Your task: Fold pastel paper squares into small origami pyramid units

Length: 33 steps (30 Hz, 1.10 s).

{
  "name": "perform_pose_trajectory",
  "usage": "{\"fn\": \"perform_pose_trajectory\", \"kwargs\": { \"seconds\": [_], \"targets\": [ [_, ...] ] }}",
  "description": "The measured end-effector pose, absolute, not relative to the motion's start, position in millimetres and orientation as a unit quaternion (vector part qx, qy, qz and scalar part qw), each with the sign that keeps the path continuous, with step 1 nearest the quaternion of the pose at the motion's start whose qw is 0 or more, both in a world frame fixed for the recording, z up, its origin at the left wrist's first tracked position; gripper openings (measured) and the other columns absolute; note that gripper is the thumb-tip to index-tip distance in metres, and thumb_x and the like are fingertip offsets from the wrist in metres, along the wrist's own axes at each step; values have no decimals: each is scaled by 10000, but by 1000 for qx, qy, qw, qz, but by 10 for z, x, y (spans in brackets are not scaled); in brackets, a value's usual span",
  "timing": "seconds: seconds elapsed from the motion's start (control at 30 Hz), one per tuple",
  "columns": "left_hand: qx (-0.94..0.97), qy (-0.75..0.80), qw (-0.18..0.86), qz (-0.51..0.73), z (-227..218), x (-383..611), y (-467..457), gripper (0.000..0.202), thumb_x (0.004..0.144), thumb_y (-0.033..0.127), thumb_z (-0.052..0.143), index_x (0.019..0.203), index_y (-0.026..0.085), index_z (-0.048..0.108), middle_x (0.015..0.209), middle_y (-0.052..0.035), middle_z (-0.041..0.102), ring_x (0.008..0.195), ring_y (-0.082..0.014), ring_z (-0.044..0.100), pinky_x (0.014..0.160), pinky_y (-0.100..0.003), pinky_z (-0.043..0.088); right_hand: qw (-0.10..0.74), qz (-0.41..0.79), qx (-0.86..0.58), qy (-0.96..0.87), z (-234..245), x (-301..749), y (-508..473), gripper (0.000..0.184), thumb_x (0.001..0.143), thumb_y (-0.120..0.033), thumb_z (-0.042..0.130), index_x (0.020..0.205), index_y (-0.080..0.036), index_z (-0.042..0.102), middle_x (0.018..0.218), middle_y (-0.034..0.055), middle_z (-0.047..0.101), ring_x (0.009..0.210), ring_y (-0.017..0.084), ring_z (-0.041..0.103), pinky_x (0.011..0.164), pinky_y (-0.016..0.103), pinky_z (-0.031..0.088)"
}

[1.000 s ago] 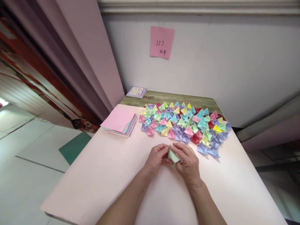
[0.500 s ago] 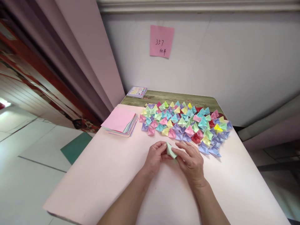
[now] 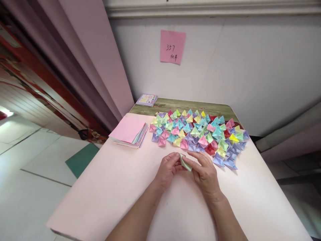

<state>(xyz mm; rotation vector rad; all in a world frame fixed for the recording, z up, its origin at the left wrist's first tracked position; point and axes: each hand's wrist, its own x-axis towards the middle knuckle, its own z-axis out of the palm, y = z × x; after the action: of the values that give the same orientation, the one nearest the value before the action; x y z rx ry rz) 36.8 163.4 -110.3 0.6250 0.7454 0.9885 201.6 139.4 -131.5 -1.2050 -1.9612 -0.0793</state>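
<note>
A small pale green folded paper piece (image 3: 185,163) sits between my two hands just above the pink table cover (image 3: 112,187). My left hand (image 3: 168,170) pinches its left end with curled fingers. My right hand (image 3: 205,173) grips its right side, fingers pressed along the fold. Just beyond my hands lies a wide spread of several folded paper shapes (image 3: 198,135) in pink, blue, green, yellow, purple and red.
A stack of coloured square paper sheets (image 3: 129,131), pink on top, lies at the left of the table. A paper packet (image 3: 146,99) rests at the far wooden edge by the wall. A pink note (image 3: 172,47) hangs on the wall. Curtains hang to the left.
The green piece has been turned and flattened between my fingers, and my right hand has shifted slightly right along it. The view has tilted a little.
</note>
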Motion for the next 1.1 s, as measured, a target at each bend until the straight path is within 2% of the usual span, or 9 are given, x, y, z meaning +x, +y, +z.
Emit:
{"fn": "perform_pose_trajectory", "kwargs": {
  "seconds": [0.17, 0.3, 0.47, 0.53, 0.7, 0.77, 0.9, 1.0, 1.1],
  "targets": [
    [286, 356, 741, 492, -1099, 383, 1628, 233, 724, 322, 771, 824, 133, 678, 766, -23, 627, 709, -140, 604, 719, -302, 542, 440, 53, -474, -761, -1241, 1984, 1360, 502, 851, -68, 457, 1228, -347, 636, 1272, 42, 628, 1176, 234, 588, 997, 475, 474],
    [293, 347, 711, 537, -1055, 372, 1638, 185, 763, 313, 714, 837, 148, 678, 790, -33, 661, 723, -147, 619, 718, -282, 519, 542, 189, -514, -637, -1183, 1948, 1304, 375, 893, -189, 470, 1228, -254, 626, 1237, 92, 625, 1161, 270, 585, 983, 474, 481],
    [324, 329, 679, 570, -975, 369, 1599, 202, 776, 324, 685, 891, 158, 685, 904, -75, 706, 800, -196, 658, 772, -324, 515, 614, 277, -580, -459, -1212, 1820, 1239, 192, 848, -369, 641, 942, -202, 634, 878, 51, 643, 834, 212, 640, 763, 357, 546],
    [329, 323, 668, 584, -968, 374, 1583, 203, 784, 318, 677, 914, 162, 683, 967, -89, 708, 842, -207, 662, 787, -326, 513, 621, 317, -573, -431, -1220, 1734, 1230, 281, 796, -391, 703, 989, -208, 613, 911, 51, 634, 809, 198, 639, 712, 327, 553],
    [322, 330, 661, 593, -975, 398, 1552, 206, 767, 300, 689, 928, 175, 664, 1064, -87, 695, 892, -211, 662, 827, -331, 512, 571, 437, -563, -408, -1275, 1585, 1262, 742, 650, -398, 824, 1298, -249, 495, 1130, 98, 617, 770, 198, 689, 629, 325, 596],
    [309, 327, 673, 587, -981, 411, 1543, 215, 761, 303, 692, 929, 177, 648, 1108, -92, 684, 894, -218, 666, 832, -347, 515, 547, 478, -560, -398, -1308, 1579, 1275, 777, 630, -403, 839, 1307, -239, 497, 1152, 111, 630, 826, 229, 706, 657, 350, 608],
    [273, 317, 691, 589, -1007, 441, 1533, 192, 764, 283, 686, 913, 181, 622, 1138, -90, 670, 885, -203, 660, 828, -342, 515, 510, 532, -557, -383, -1314, 1600, 1270, 481, 727, -467, 764, 1076, -162, 637, 956, 111, 718, 801, 256, 713, 650, 367, 602],
    [271, 312, 689, 595, -1029, 475, 1517, 152, 780, 256, 672, 902, 177, 625, 1150, -84, 660, 909, -190, 648, 846, -325, 502, 528, 470, -584, -398, -1275, 1595, 1254, 362, 751, -472, 744, 935, -168, 670, 843, 74, 729, 744, 225, 704, 688, 344, 586],
    [288, 296, 692, 592, -1037, 511, 1486, 150, 804, 251, 653, 928, 168, 638, 1189, -106, 641, 978, -216, 634, 883, -348, 488, 558, 392, -588, -435, -1245, 1578, 1247, 316, 768, -444, 735, 941, -188, 670, 898, 62, 723, 812, 218, 696, 741, 322, 570]
  ]
}}
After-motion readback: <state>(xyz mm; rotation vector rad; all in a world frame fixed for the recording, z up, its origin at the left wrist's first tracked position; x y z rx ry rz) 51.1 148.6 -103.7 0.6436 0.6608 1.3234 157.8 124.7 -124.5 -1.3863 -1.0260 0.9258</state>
